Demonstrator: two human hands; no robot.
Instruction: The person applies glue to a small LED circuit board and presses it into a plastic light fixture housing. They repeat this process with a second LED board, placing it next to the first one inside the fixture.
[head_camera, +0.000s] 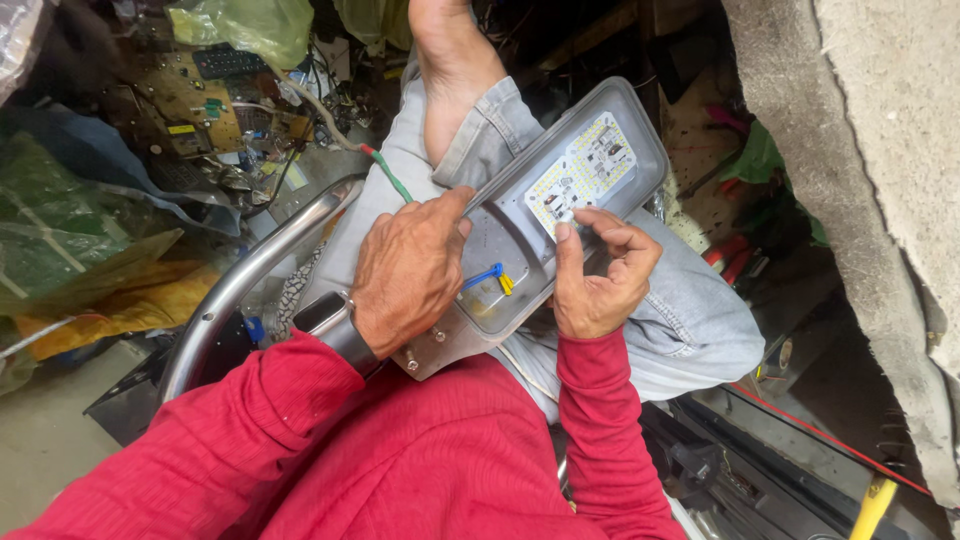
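A grey metal lamp housing (500, 225) lies across my lap, its pale yellow LED board (585, 170) facing up at the far end. Blue and yellow wire connectors (490, 278) sit inside its nearer half. My left hand (405, 270) grips the housing's left edge, thumb over the rim. My right hand (600, 275) holds the right edge beside the LED board, thumb pressed on the rim and fingers curled at the board's corner. Both arms wear red sleeves, and a dark watch is on my left wrist.
A curved metal tube (250, 270) runs at my left. Circuit boards (195, 100), wires and plastic bags (70, 220) are piled at the upper left. A rough concrete wall (860, 150) rises on the right. A yellow-handled tool (873, 505) lies at bottom right.
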